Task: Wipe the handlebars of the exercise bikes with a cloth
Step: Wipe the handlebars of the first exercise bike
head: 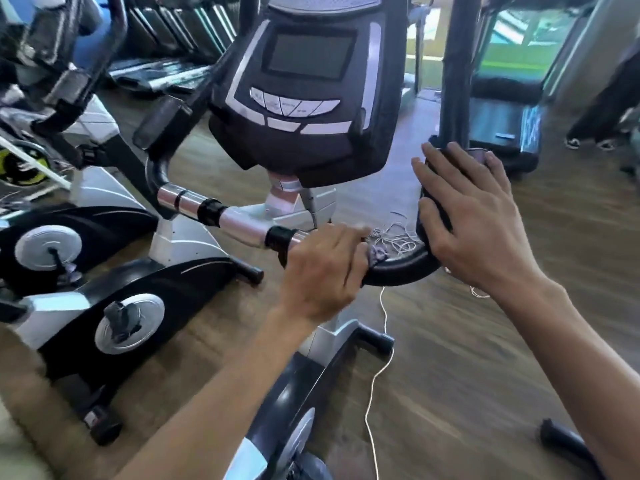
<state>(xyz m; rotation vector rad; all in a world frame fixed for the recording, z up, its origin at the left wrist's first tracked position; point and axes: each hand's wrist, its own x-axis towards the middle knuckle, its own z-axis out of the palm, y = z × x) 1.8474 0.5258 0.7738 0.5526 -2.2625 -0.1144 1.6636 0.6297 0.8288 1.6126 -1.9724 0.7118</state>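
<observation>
An exercise bike's handlebar [221, 216] runs across the middle, silver with black rings, curving up in black foam [401, 268] on the right. My left hand [322, 268] grips the bar where the foam begins and holds a frayed greyish cloth [379, 252] against it, with loose white threads [398, 237] trailing off. My right hand [474, 220] lies with straight fingers against the upturned right end of the handlebar, covering most of it. The bike's black console [308, 84] with a dark screen stands just behind the bar.
Another exercise bike [114, 296] stands close on the left, more machines behind it. A dark pillar [457, 64] and a treadmill [505, 129] are at the back right, with a person's legs [602, 109] beside them. A white string [377, 375] hangs toward the wooden floor [467, 375].
</observation>
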